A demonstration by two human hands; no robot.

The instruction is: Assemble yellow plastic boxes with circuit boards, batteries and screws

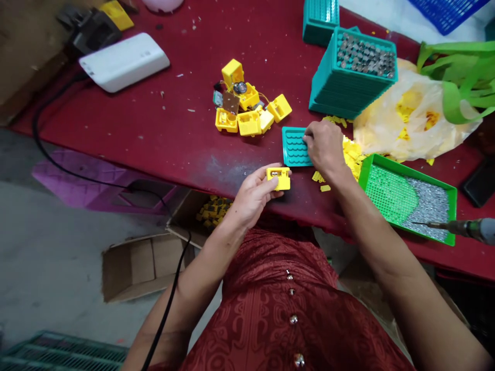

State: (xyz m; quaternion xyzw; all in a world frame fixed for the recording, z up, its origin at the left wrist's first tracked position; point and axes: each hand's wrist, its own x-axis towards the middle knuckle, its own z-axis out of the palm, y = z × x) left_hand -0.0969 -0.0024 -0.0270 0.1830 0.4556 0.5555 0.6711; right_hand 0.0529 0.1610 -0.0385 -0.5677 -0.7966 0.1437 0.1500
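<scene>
My left hand [249, 200] grips a small yellow plastic housing [284, 179] between thumb and fingers, near the table's front edge. Shiny metal shows inside the housing's open slot. To the right, my right hand [324, 147] reaches over a shallow teal tray [296, 147] with rows of rounded grooves. Its fingers are drawn together at the tray's right part; whatever they pinch is hidden. Beyond the tray lies a cluster of yellow housings [249, 123], some with wires and small parts in them. Small yellow pieces [351, 153] are heaped beside my right wrist.
Stacked teal trays [336, 87] stand at the back right, the top one full of small metal pieces. A green basket [390, 193] holds silvery bits, with a screwdriver-like tool [464, 228] over it. A white power bank [126, 62] with a black cable lies left. Cardboard boxes [141, 265] sit below.
</scene>
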